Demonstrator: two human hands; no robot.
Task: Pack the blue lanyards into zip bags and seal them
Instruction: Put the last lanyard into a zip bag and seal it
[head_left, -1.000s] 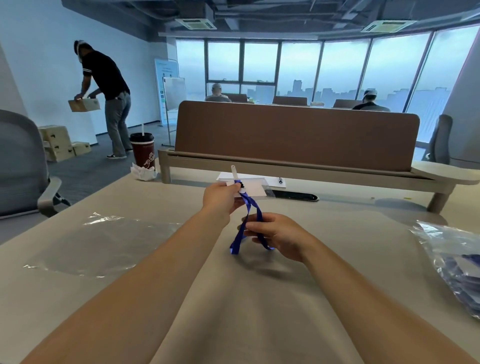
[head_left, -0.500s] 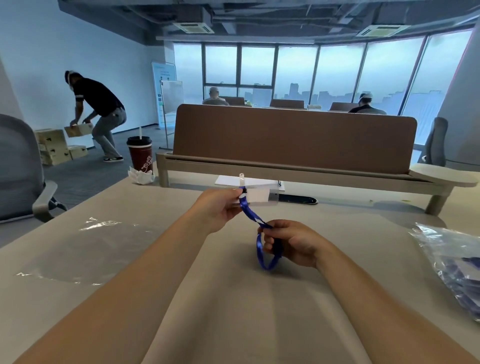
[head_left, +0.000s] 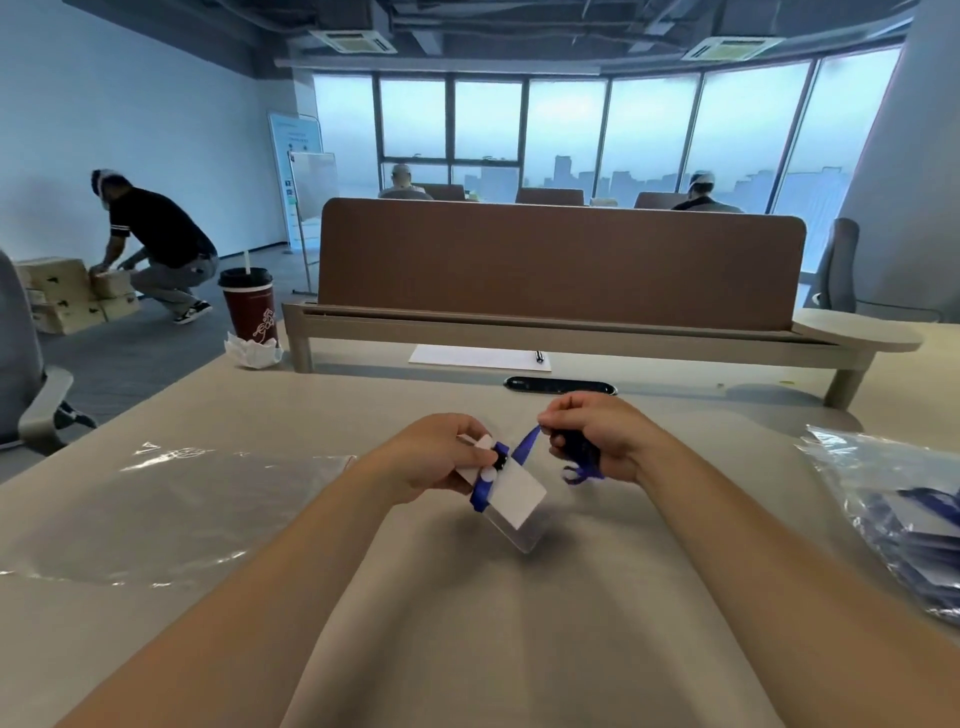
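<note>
desk (head_left: 467, 649): beige, with an open stretch under my forearms.
left hand (head_left: 436, 460): fingers curled, pinching the card (head_left: 519, 501) by its clip end, tilted over the desk.
right hand (head_left: 597, 439): fingers closed round the bunched lanyard (head_left: 525, 440), strap running to the card.
edges: flat zip bag (head_left: 171, 514) at left, full bag (head_left: 893, 525) at right, divider (head_left: 561, 265) ahead.
</note>
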